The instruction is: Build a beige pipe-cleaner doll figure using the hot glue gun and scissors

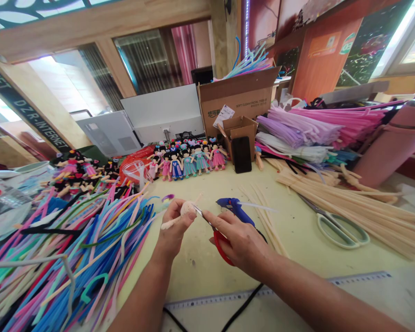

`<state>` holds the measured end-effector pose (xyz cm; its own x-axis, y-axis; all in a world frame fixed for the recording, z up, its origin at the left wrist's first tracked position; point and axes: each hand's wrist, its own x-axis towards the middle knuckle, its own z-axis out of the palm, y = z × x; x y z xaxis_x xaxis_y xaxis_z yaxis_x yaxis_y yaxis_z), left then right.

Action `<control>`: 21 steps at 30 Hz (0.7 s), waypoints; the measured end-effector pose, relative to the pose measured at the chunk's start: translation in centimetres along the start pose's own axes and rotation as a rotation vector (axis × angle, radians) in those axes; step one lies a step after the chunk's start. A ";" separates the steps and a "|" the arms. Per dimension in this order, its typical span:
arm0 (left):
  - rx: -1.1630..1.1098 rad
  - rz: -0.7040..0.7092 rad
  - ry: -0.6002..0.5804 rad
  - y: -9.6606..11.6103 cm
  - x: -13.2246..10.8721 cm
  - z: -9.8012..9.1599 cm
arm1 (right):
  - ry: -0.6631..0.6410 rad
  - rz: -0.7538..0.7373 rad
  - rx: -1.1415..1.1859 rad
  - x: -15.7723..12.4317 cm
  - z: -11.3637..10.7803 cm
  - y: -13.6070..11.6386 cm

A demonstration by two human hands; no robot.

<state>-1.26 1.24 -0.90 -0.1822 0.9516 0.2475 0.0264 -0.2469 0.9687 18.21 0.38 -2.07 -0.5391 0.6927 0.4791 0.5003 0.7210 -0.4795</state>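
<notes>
Between the thumb and fingers of my left hand point(175, 224) is a small cream ball of coiled pipe cleaner point(187, 209), with a short fuzzy end sticking out to the lower left. My right hand point(240, 237) grips red-handled scissors point(223, 251), whose metal blades reach up to the right side of the ball. Whether the blade tips touch or cut it I cannot make out. Just beyond my right hand lies a blue hot glue gun point(235, 207) with a pale glue stick in its back. Loose cream pipe cleaners point(268, 221) lie beside it.
Colourful pipe cleaners point(100, 249) heap up on the left. Several small dolls point(193, 161) stand at the back, near a black phone point(241, 154) against a small box. To the right are pale-green-handled scissors point(342, 230), bundled cream stems point(352, 207) and a pink bottle point(390, 143). A ruler strip point(221, 297) crosses the front.
</notes>
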 end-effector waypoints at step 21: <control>0.107 0.036 0.011 -0.1 0.0 0.0 | -0.011 0.029 -0.016 0.0 0.0 -0.2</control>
<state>-1.28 1.29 -1.02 -0.1898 0.9402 0.2829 0.1383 -0.2596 0.9558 18.05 0.24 -1.96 -0.5317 0.7134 0.4565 0.5266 0.7006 -0.4815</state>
